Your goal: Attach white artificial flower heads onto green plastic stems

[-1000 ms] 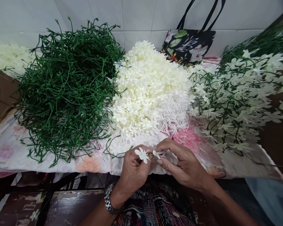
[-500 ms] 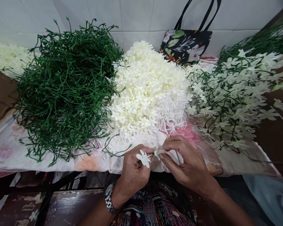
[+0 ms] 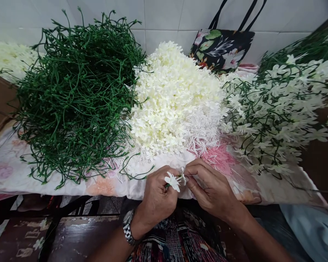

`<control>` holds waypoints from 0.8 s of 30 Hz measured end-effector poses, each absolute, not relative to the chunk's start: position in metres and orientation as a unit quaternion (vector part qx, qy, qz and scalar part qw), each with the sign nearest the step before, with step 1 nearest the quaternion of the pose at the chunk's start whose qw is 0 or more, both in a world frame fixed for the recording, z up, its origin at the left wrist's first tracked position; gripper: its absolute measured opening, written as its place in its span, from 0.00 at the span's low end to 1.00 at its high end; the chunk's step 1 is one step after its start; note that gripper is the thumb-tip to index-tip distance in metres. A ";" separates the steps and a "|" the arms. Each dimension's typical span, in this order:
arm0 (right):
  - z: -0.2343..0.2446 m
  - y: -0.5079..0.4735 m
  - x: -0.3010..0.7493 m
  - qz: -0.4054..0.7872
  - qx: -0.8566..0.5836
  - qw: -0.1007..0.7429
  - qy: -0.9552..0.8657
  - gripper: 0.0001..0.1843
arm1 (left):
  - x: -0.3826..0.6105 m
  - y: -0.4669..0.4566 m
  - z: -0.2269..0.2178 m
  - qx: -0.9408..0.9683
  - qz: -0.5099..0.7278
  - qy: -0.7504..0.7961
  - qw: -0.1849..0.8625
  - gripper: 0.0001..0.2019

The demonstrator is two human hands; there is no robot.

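Observation:
My left hand [image 3: 160, 193] is closed around a green artificial flower stem, most of it hidden by the fingers. A white artificial flower [image 3: 172, 181] with thin stamens sticks out in front of its thumb. Just to the right is a second, smaller-looking white flower [image 3: 183, 177], seen edge-on between the two hands. My right hand [image 3: 215, 191] pinches thin white stamens at that second flower, thumb and index fingertip together. Both hands are over the front edge of the cloth. A loose green stem [image 3: 133, 177] lies by the left hand.
A big heap of green stems [image 3: 79, 98] lies left. White flower heads [image 3: 169, 98] are piled in the middle, beside loose white stamens [image 3: 203, 125]. Assembled flower sprays [image 3: 273, 116] lie right. A floral bag [image 3: 221, 49] leans on the tiled wall. Floral cloth [image 3: 104, 187] covers the table.
The view has shifted slightly. My right fingertips have come closer to my left hand at the second flower. The flower by the left thumb has turned, and its stamens show more.

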State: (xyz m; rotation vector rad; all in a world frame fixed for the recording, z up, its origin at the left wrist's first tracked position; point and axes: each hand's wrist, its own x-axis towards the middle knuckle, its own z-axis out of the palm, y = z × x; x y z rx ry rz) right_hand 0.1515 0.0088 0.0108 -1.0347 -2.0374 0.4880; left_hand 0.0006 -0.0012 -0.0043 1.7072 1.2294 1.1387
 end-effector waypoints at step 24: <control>0.000 0.012 0.132 0.193 -0.414 0.429 -0.779 0.08 | 0.001 0.004 0.000 0.641 0.471 0.501 0.340 0.09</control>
